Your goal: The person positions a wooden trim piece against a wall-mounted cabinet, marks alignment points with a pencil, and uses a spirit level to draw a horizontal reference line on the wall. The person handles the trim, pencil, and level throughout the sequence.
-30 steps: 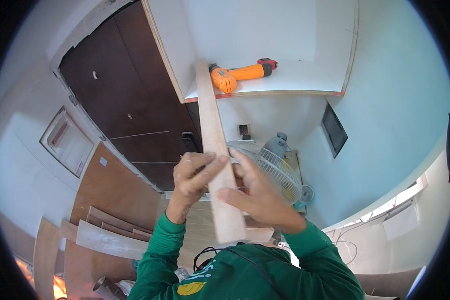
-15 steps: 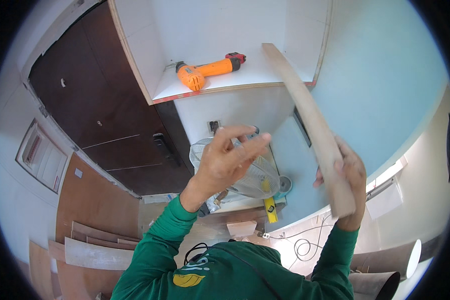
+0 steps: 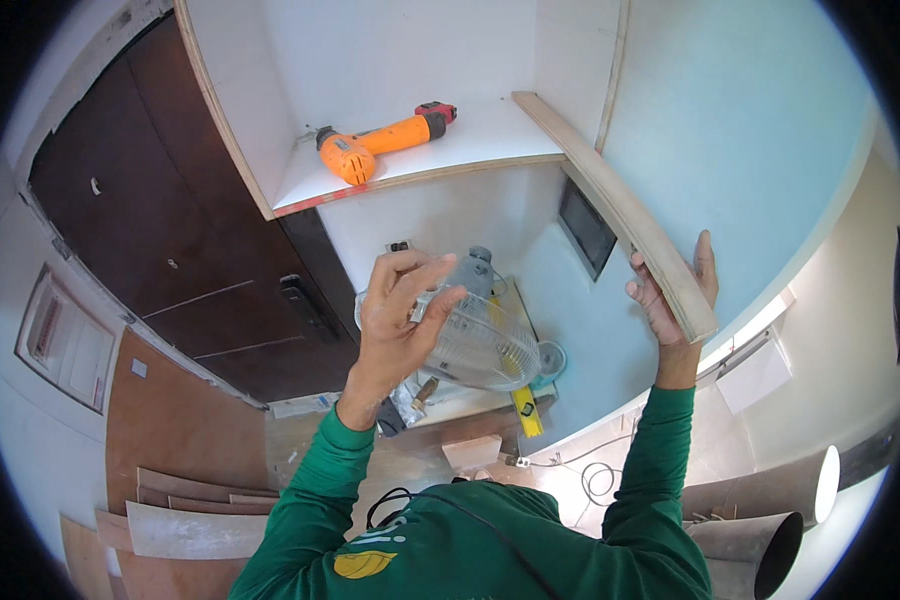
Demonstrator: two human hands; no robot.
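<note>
My right hand (image 3: 670, 300) grips the lower end of a long, pale wooden strip (image 3: 610, 195). The strip slants up and left, and its top end meets the right edge of a white shelf (image 3: 490, 135). My left hand (image 3: 395, 310) is raised in the middle of the view with its fingers loosely curled and apart, holding nothing that I can make out. It is well to the left of the strip and below the shelf. An orange power drill (image 3: 380, 145) lies on its side on the shelf.
Below my left hand a pale fan (image 3: 490, 350) and a yellow level (image 3: 526, 412) sit on the floor. A dark brown door (image 3: 170, 230) stands at the left, plywood sheets (image 3: 180, 520) at lower left and rolled sheets (image 3: 770, 520) at lower right. A cable (image 3: 590, 478) trails across the floor.
Both hands held the strip in the centre; my left hand let go, and my right hand swung it to the right, so its top now rests at the shelf's right edge.
</note>
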